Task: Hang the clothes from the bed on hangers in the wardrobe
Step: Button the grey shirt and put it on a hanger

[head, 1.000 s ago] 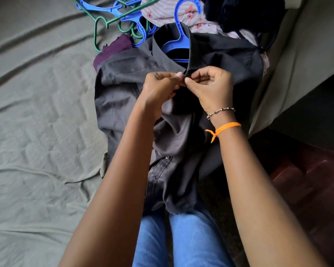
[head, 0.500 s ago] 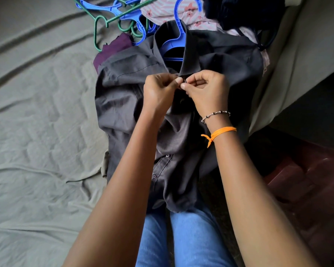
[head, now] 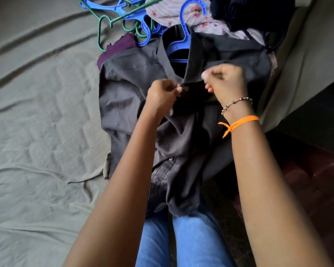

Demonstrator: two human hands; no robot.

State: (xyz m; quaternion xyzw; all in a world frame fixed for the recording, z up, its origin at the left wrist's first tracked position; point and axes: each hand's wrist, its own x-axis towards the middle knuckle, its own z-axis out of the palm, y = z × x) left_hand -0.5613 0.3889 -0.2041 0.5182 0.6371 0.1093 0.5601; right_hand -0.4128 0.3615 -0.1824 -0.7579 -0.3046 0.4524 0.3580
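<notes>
A dark grey button-up shirt (head: 127, 89) lies on the bed with a blue hanger (head: 181, 45) inside its collar, the hook pointing away from me. My left hand (head: 162, 95) pinches the left placket edge near a button just below the collar. My right hand (head: 226, 81) has its fingers curled on the right placket edge, a short way apart from the left hand. The shirt front gapes open between them, and its hem drapes over the bed's edge onto my jeans.
A tangle of blue and green hangers (head: 123, 14) lies at the top. A purple garment (head: 120, 47), a pink floral one (head: 201, 22) and a dark navy one (head: 249, 12) are piled behind the shirt. Grey-green bedsheet (head: 37, 112) spreads left; dark floor (head: 316, 180) lies right.
My hands were together at the top button; now they have pulled apart, the right moving right and up, and the shirt front has opened between them.
</notes>
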